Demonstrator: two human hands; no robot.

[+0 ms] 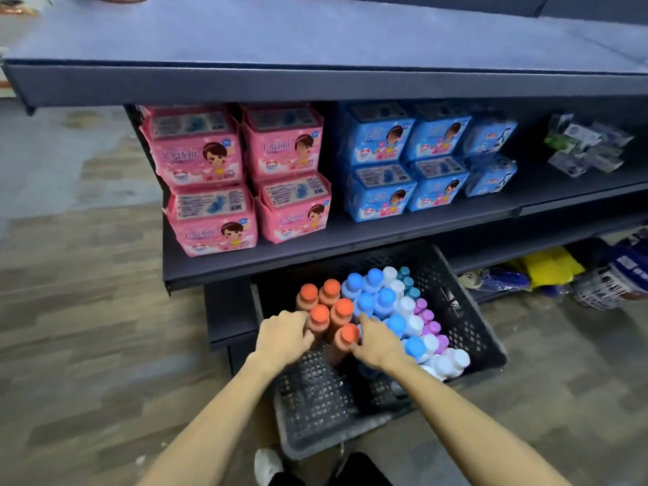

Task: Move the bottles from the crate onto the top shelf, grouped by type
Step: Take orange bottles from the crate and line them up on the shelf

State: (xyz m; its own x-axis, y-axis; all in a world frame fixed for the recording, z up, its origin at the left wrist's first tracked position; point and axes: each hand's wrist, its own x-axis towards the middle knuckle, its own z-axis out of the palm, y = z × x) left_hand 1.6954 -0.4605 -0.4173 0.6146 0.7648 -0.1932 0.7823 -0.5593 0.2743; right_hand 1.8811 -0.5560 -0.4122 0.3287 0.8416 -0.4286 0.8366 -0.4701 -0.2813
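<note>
Down on the floor [87,345], nearest the camera, sits the crate [315,408], its near half bare mesh and its far half packed with bottles; the left grip [282,333] has its fingers curled round the side of one of the orange bottles [319,315]; the right grip [377,345] lies with fingers fairly straight against the nearest orange one, the index laid between it and the blue bottles [385,296], so it presses rather than clamps.

All five orange bottles stand upright in a cluster, long axis vertical, caps up towards the camera; right of them stand the blue, then white bottles [406,305], purple bottles [426,315] and teal bottles [408,283], in rows by type; a few white ones at the near right corner look tipped.

They look like stiff plastic, smooth-sided and probably slippery; light singly, weightier if several are squeezed together; the safest hold, I judge, is round the body just below the cap, keeping each upright.

Farther off, pink packs [210,177] and blue packs [382,163] fill the middle shelf [350,236]; above, the top shelf [315,33] lies well apart from the crate, with no bottle on the part in view.
</note>
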